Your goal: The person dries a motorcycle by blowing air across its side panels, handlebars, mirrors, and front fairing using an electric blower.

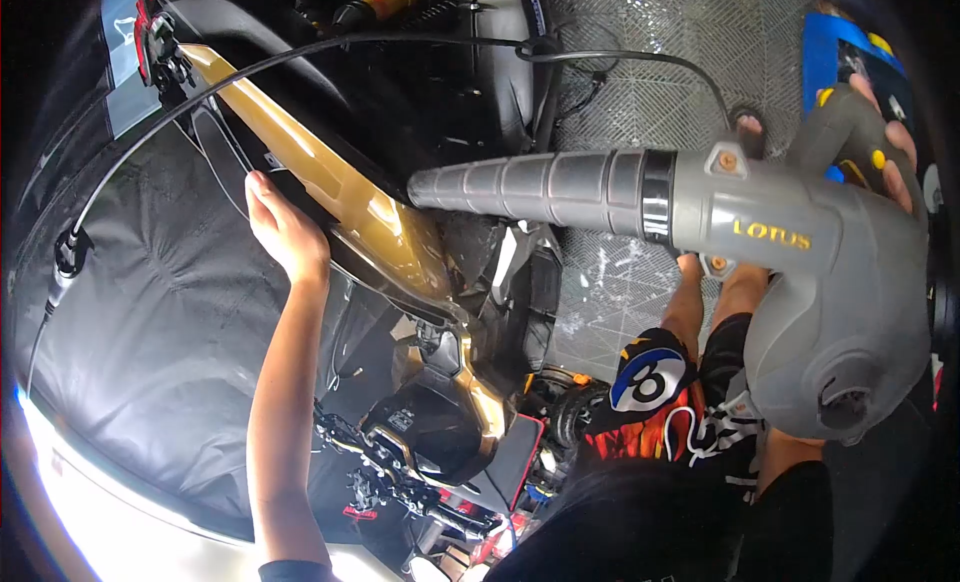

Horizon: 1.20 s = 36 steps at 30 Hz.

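My right hand (897, 142) is wrapped round the handle of a grey leaf blower (800, 237) marked LOTUS. Its ribbed nozzle (530, 187) points left, the tip beside a motorcycle's gold body panel (320, 172). My left hand (285, 227) lies by the dark lower edge of that panel, fingers stretched out and close together. Whether the palm presses on the trim I cannot make out. The motorcycle's red tail light (150, 37) is at the upper left, and its black tank area (410, 422) and handlebar (430, 502) are lower down.
A black cable (400, 40) arches across the motorcycle to a plug connection (68, 257) at the left. Black creased sheeting (150, 282) spreads beside the bike, with a bright light at lower left. The floor (640, 92) is grey patterned tile. Another black seat-like shape (430, 92) stands behind.
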### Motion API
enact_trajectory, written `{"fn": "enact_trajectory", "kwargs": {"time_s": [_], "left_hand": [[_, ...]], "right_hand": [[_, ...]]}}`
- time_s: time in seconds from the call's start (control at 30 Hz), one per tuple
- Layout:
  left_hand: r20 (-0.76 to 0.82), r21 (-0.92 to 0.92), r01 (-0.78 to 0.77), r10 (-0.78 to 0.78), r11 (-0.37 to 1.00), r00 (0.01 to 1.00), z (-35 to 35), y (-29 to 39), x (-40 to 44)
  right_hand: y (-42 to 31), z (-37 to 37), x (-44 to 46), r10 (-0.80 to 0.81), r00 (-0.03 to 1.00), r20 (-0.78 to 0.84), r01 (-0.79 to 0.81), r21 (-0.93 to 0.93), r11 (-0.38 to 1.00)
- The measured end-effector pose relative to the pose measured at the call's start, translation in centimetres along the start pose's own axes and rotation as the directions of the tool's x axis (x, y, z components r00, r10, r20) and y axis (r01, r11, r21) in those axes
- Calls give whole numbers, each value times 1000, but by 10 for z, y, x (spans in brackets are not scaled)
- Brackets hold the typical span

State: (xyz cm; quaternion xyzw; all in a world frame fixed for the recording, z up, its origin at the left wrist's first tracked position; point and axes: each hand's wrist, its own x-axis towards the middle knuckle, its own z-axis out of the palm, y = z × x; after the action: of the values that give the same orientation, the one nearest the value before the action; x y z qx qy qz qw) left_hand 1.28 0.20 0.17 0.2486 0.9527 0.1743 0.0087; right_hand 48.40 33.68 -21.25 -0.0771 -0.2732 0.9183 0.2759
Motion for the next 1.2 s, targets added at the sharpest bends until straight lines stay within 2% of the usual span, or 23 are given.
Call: {"fn": "enact_trajectory", "kwargs": {"time_s": [0.07, 0.1, 0.17, 0.27, 0.3, 0.33, 0.37, 0.4, 0.43, 0.5, 0.63, 0.7, 0.73, 0.8, 1.2], "left_hand": [[23, -17, 28, -28, 999, 999, -2, -6, 1], [3, 5, 10, -10, 1000, 1000, -1, -8, 1], [0, 61, -16, 16, 998, 1000, -2, -8, 1], [28, 21, -33, 33, 999, 999, 0, 5, -2], [-46, 101, -98, 103, 990, 994, 4, 2, -1], [-45, 104, -100, 105, 989, 993, 1, 1, 0], [6, 88, 4, -5, 996, 1000, -3, 0, 0], [57, 77, 110, -115, 991, 992, -5, 2, 0], [56, 80, 109, -113, 991, 992, -3, 4, 0], [13, 15, -32, 32, 999, 999, 2, 7, -1], [-4, 59, -19, 20, 998, 1000, 3, 1, 1], [-57, -29, -78, 77, 997, 995, 6, -2, 2], [14, -1, 16, -16, 1000, 1000, 0, 2, -1], [-4, -12, -24, 24, 1000, 1000, 2, 2, -2], [-4, -44, -35, 35, 998, 999, 4, 2, 0]], "right_hand": [[-9, 8, -5, -37, 999, -35, 35, -63, 997], [-14, 23, 2, 41, 998, 56, -35, -101, 994], [-14, 33, 5, 121, 983, 140, -100, -147, 984], [-7, 31, -3, 53, 999, -3, -53, -126, 991], [-9, 25, 0, 67, 995, 78, -51, -195, 979], [-8, 22, 1, 77, 990, 117, -49, -226, 973], [-7, 18, 1, 87, 984, 155, -45, -257, 965], [-5, 16, 1, 79, 986, 148, -43, -235, 971], [-4, 14, 1, 71, 987, 141, -39, -214, 976], [-3, 9, 1, 57, 990, 128, -34, -173, 984], [0, 3, -6, 59, 991, 116, -39, -170, 985], [6, 4, -7, 75, 991, 110, -56, -164, 985], [7, 5, -6, 82, 990, 110, -63, -164, 985], [9, 4, -7, 87, 991, 105, -69, -164, 984], [10, -5, -13, 95, 992, 80, -87, -103, 991]]}}
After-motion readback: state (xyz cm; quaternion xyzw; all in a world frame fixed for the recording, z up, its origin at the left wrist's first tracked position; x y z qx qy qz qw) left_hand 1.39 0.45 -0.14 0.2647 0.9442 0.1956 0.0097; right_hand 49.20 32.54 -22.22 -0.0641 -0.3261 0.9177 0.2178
